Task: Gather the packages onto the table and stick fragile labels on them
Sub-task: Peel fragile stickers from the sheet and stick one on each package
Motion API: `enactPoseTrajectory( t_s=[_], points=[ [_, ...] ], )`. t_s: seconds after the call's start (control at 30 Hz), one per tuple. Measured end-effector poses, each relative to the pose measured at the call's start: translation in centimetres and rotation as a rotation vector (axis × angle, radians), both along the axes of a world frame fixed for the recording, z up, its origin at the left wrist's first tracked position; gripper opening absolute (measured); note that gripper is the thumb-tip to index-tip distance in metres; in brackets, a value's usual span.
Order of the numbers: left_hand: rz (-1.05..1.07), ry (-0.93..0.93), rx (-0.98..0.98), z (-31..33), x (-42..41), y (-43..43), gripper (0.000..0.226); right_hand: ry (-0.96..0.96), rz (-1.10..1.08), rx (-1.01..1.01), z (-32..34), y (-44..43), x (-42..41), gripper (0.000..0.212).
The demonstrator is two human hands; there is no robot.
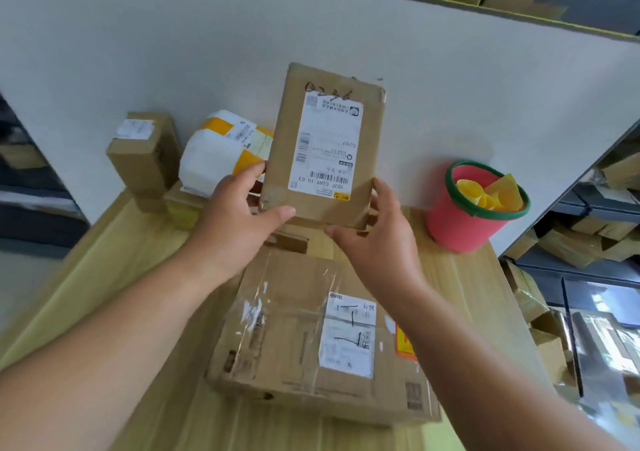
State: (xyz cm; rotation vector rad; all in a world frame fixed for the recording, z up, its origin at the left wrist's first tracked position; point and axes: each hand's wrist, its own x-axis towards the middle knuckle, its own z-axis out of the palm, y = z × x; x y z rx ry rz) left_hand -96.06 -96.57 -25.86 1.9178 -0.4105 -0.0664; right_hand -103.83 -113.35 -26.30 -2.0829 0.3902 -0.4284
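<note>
Over the table (114,253), the left hand (239,215) and the right hand (377,239) are bare with short trimmed thumbnails, and both forearms run bare and smooth from the wrists back past the table's near edge.

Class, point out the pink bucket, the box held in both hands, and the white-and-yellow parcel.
pink bucket (457,229), head view, on its side wall.
held box (325,145), head view, on its shipping label.
white-and-yellow parcel (207,159), head view, on its white wrapping.
</note>
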Motion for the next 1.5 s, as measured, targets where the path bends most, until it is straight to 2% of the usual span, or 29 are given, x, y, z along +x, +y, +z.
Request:
enactPoseTrajectory(
  t_s=[0.07, 0.2, 0.3, 0.43, 0.57, 0.7, 0.8, 0.93, 1.0, 1.03, 1.1, 1.13, 1.2, 1.33, 1.5],
  points=[
    [0.052, -0.021, -0.018, 1.2, -1.4, 3.6, 0.049, 0.002, 0.061, -0.001, 0.8, 3.4, -0.2, 0.071],
    [0.186, -0.002, -0.008, 2.0, -3.8, 10.8, 0.051, 0.009, 0.184, 0.027, 1.2, 10.2, -0.4, 0.064],
    [0.25, 0.062, -0.004, 0.9, -4.8, 15.9, 0.045, 0.061, 0.263, 0.047, 0.2, 14.8, -0.6, 0.055],
    [0.311, 0.172, 0.046, -1.8, -6.5, 20.8, 0.052, 0.186, 0.35, 0.062, -2.1, 19.5, -1.2, 0.06],
    [0.323, 0.305, 0.081, -5.3, -8.5, 23.6, 0.044, 0.346, 0.377, -0.002, -5.7, 22.4, -2.1, 0.057],
    [0.349, 0.416, 0.145, -9.1, -9.4, 25.1, 0.053, 0.496, 0.402, -0.068, -9.1, 24.2, -2.7, 0.059],
    [0.315, 0.478, 0.237, -11.4, -10.0, 25.7, 0.031, 0.614, 0.41, -0.051, -11.4, 24.9, -3.2, 0.058],
    [0.298, 0.579, 0.37, -13.2, -10.6, 26.1, 0.025, 0.705, 0.452, -0.045, -13.0, 25.0, -3.6, 0.051],
    [0.306, 0.589, 0.433, -13.0, -10.4, 25.5, 0.033, 0.695, 0.475, -0.036, -12.7, 24.9, -3.6, 0.052],
    [0.323, 0.551, 0.507, -12.7, -10.2, 25.0, 0.044, 0.669, 0.485, -0.04, -12.3, 24.9, -3.7, 0.055],
    [0.339, 0.356, 0.692, -11.5, -9.7, 23.5, 0.068, 0.57, 0.51, -0.103, -10.5, 24.4, -4.0, 0.066],
    [0.309, 0.231, 0.715, -10.8, -9.4, 22.4, 0.074, 0.506, 0.525, -0.149, -9.4, 23.9, -4.4, 0.07],
    [0.179, 0.109, 0.649, -9.5, -9.2, 19.9, 0.085, 0.386, 0.533, -0.257, -7.2, 22.1, -5.4, 0.071],
    [-0.105, 0.08, 0.669, -8.4, -9.6, 14.2, 0.102, 0.282, 0.42, -0.451, -5.5, 16.0, -7.7, 0.068],
    [-0.272, 0.135, 0.78, -10.1, -9.8, 9.1, 0.119, 0.383, 0.267, -0.674, -6.7, 8.3, -11.0, 0.075]
  ],
)
